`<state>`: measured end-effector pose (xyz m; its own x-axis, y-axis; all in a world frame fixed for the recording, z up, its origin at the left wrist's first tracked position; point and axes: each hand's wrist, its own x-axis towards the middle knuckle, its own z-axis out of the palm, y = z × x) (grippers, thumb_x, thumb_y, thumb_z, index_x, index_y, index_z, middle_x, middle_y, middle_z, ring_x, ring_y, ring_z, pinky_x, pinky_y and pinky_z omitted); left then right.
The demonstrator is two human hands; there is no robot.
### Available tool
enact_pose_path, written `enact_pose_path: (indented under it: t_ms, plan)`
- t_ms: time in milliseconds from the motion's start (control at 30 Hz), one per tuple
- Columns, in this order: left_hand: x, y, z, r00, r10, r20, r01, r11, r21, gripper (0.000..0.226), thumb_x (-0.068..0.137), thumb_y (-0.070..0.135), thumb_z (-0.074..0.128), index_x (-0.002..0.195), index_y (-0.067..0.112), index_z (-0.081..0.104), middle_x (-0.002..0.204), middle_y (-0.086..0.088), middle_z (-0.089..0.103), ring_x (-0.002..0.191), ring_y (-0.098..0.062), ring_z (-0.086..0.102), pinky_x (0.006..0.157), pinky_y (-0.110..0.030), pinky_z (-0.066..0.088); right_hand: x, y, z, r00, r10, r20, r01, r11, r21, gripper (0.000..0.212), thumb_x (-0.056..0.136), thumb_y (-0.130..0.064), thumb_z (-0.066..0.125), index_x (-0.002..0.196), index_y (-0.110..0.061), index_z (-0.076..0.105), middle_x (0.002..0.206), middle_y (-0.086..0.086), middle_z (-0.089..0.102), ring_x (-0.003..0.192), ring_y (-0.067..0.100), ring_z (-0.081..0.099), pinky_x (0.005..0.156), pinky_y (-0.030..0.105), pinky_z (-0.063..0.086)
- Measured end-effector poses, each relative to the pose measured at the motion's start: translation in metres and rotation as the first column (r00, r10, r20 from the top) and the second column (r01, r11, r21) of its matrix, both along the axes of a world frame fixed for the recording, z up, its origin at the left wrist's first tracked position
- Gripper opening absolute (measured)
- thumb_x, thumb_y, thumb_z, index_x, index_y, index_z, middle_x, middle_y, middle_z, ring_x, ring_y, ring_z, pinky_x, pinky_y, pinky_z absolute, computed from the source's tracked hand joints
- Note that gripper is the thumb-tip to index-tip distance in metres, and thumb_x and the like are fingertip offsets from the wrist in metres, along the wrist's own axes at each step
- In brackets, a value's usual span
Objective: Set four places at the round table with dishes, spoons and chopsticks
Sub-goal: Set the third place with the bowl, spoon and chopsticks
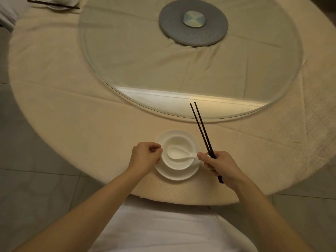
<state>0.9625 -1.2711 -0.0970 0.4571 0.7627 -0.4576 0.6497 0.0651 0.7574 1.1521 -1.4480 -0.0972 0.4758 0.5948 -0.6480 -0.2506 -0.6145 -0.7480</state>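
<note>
Right hand (221,167) grips a pair of black chopsticks (201,128) near their thick ends, with the fingers curled round both sticks. The tips point away toward the glass turntable (181,73), and the pair appears raised off the cloth rather than laid down. The forefinger of this hand reaches to the handle end of the white spoon (173,151); contact looks likely but cannot be confirmed. Left hand (145,156) sits just beside the left rim of the bowl (181,165) with its fingers curled inward; whether it pinches the rim or holds nothing cannot be determined. The bowl stands on a white plate (177,177) near the front edge of the round worktop (72,124). The spoon lies inside the bowl with its handle over the right rim. Step in hand, as judged: this place has its dishes and spoon, and the chopsticks are the outstanding item. The next move calls for lowering the pair onto the cloth just to the right of the plate, sticks parallel and together, tips toward the centre of the worktop. Release them so that they do not roll apart. Keep the sticks away from the spoon handle, which overhangs on that side and could be knocked. A second place setting (54,5) is visible at the far left edge, blurred. Other places are not in view, so overall progress cannot be stated beyond these two.
</note>
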Motion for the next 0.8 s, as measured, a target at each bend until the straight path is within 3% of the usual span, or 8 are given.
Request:
enact_pose_path:
  t_ms: [100, 167, 233, 300, 400, 467, 600, 800]
  plan:
    - [-0.004, -0.002, 0.006, 0.998, 0.063, -0.005, -0.063, 0.995, 0.075, 0.017, 0.093, 0.028, 0.064, 0.102, 0.016, 0.074, 0.082, 0.007, 0.073, 0.072, -0.011, 0.07, 0.076, -0.031, 0.058, 0.001, -0.005, 0.0, 0.997, -0.04, 0.059, 0.043, 0.998, -0.049, 0.056, 0.085, -0.054, 0.069, 0.089, 0.001, 0.073, 0.057, -0.004, 0.057, 0.048, 0.008, 0.04, 0.048, 0.022, 0.034]
    - [-0.011, -0.008, 0.019, 0.98, 0.183, 0.074, -0.193, 0.965, 0.176, 0.009, 0.094, 0.025, 0.062, 0.094, 0.022, 0.07, 0.083, 0.01, 0.07, 0.077, -0.007, 0.066, 0.072, -0.024, 0.052, 0.004, -0.017, -0.004, 0.989, -0.149, -0.022, 0.148, 0.988, -0.039, 0.056, 0.092, -0.058, 0.059, 0.094, -0.005, 0.075, 0.061, 0.0, 0.059, 0.048, 0.009, 0.038, 0.046, 0.023, 0.031]
    - [-0.018, -0.02, 0.034, 0.958, 0.216, 0.189, -0.259, 0.934, 0.245, 0.01, 0.094, 0.018, 0.061, 0.086, 0.021, 0.066, 0.078, 0.009, 0.067, 0.073, -0.005, 0.061, 0.064, -0.017, 0.046, 0.004, -0.031, -0.009, 0.952, -0.276, -0.136, 0.277, 0.961, -0.014, 0.05, 0.101, -0.047, 0.05, 0.102, -0.001, 0.071, 0.065, 0.005, 0.055, 0.05, 0.012, 0.038, 0.047, 0.026, 0.029]
    - [-0.019, -0.038, 0.044, 0.967, 0.084, 0.24, -0.14, 0.963, 0.228, 0.013, 0.092, 0.017, 0.062, 0.081, 0.018, 0.066, 0.071, 0.006, 0.065, 0.067, -0.007, 0.059, 0.059, -0.017, 0.045, -0.001, -0.044, -0.012, 0.908, -0.356, -0.222, 0.369, 0.929, 0.018, 0.035, 0.106, -0.025, 0.044, 0.107, 0.004, 0.063, 0.068, 0.007, 0.051, 0.052, 0.013, 0.04, 0.049, 0.026, 0.032]
    - [-0.007, -0.071, 0.039, 0.955, -0.277, 0.107, 0.269, 0.959, 0.085, 0.021, 0.093, 0.028, 0.062, 0.079, 0.017, 0.071, 0.069, 0.004, 0.068, 0.063, -0.008, 0.062, 0.06, -0.023, 0.047, -0.017, -0.052, -0.008, 0.856, -0.4, -0.327, 0.44, 0.896, 0.057, 0.02, 0.107, -0.013, 0.04, 0.102, -0.001, 0.055, 0.071, 0.009, 0.056, 0.058, 0.015, 0.046, 0.06, 0.028, 0.04]
    - [0.006, -0.091, 0.027, 0.901, -0.428, 0.072, 0.434, 0.887, -0.159, 0.028, 0.095, 0.037, 0.06, 0.088, 0.013, 0.074, 0.079, 0.0, 0.073, 0.064, -0.008, 0.066, 0.061, -0.023, 0.05, -0.027, -0.051, -0.005, 0.831, -0.41, -0.375, 0.469, 0.88, 0.075, 0.021, 0.107, -0.014, 0.04, 0.097, -0.003, 0.054, 0.074, 0.011, 0.059, 0.063, 0.017, 0.05, 0.067, 0.03, 0.042]
    - [0.022, -0.119, 0.004, 0.895, -0.402, 0.195, 0.434, 0.682, -0.589, 0.03, 0.095, 0.023, 0.064, 0.108, -0.003, 0.07, 0.092, -0.016, 0.069, 0.078, -0.021, 0.067, 0.064, -0.029, 0.059, -0.043, -0.042, -0.006, 0.831, -0.413, -0.373, 0.479, 0.872, 0.103, 0.022, 0.107, -0.015, 0.041, 0.093, -0.005, 0.056, 0.076, 0.012, 0.066, 0.07, 0.019, 0.055, 0.072, 0.031, 0.047]
    - [0.038, -0.139, -0.002, 0.955, -0.236, 0.182, 0.295, 0.662, -0.689, 0.021, 0.094, 0.005, 0.063, 0.106, -0.01, 0.067, 0.102, -0.029, 0.07, 0.084, -0.033, 0.07, 0.064, -0.032, 0.062, -0.049, -0.041, -0.006, 0.799, -0.42, -0.43, 0.499, 0.862, 0.086, 0.021, 0.107, -0.019, 0.042, 0.092, -0.011, 0.055, 0.079, 0.009, 0.07, 0.078, 0.017, 0.055, 0.069, 0.029, 0.049]
